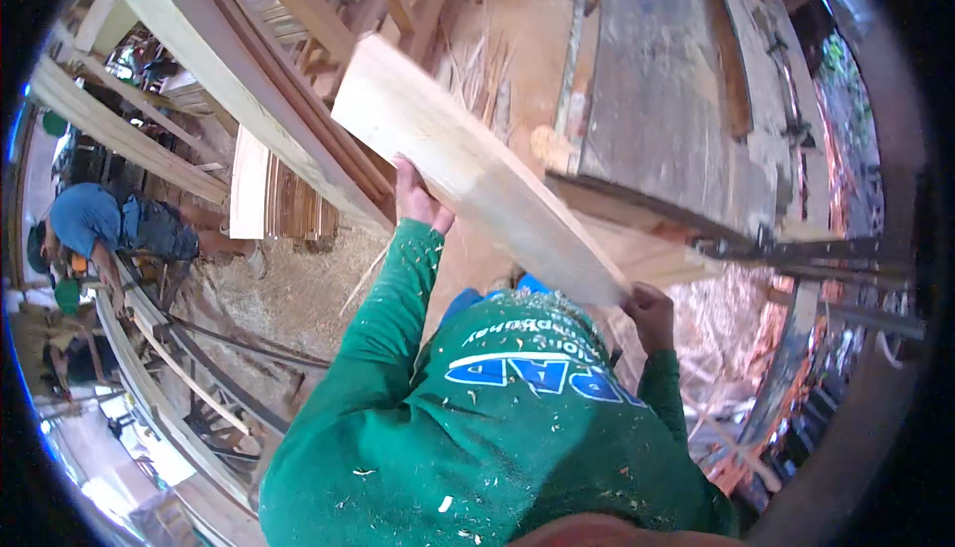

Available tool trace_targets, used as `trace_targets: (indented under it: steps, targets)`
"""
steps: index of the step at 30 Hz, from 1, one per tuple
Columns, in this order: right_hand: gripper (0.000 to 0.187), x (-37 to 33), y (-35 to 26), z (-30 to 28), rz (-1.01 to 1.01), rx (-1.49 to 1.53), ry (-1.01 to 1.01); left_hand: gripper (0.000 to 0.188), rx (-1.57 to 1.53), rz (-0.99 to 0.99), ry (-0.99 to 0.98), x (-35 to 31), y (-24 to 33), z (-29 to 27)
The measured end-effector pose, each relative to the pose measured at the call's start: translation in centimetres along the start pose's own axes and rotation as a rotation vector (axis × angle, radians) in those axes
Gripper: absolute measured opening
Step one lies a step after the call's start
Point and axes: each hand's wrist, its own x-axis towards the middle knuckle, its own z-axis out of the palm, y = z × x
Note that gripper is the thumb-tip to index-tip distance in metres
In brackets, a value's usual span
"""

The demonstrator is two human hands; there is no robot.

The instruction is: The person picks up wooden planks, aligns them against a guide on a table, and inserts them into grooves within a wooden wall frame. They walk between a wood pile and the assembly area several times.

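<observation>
From afar, I see the left hand (423, 199) gripping the long edge of a pale board (468, 164) — the right hand (650, 316) clasping its lower-right corner — slanted before the green shirt (497, 428).

Uneven light | plank (482, 177) part-shaded | lower-left glare | edges bowed

Two green-sleeved hands (422, 201) (652, 314), one held board (466, 161)
</observation>
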Motion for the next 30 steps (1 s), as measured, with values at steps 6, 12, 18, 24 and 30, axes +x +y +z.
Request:
trace_targets:
  steps: [6, 12, 18, 24, 30]
  targets:
    - [0.055, 10.9, -9.1, 1.1, -0.569, -0.26, -0.174, 0.095, 0.515, 0.183, -0.072, 5.2, 2.7, 5.5]
    - [0.069, 14.5, -21.4, 7.1, -0.275, -0.214, -0.509, 0.057, 0.784, 0.249, -0.363, 6.2, 7.2, 8.9]
    - [0.052, 16.0, -24.6, 14.4, -0.331, 0.005, -0.496, 0.049, 1.137, 0.145, -0.565, 8.2, 13.0, 9.0]
    - [0.031, 21.0, -23.6, 19.5, 0.067, 0.694, -0.743, 0.054, 1.078, 0.104, -0.669, 10.9, 16.5, 6.8]
    - [0.063, 22.2, -35.3, 12.6, -0.298, 0.738, -0.668, 0.065, 0.959, -0.025, -0.581, 15.5, 17.4, 5.8]
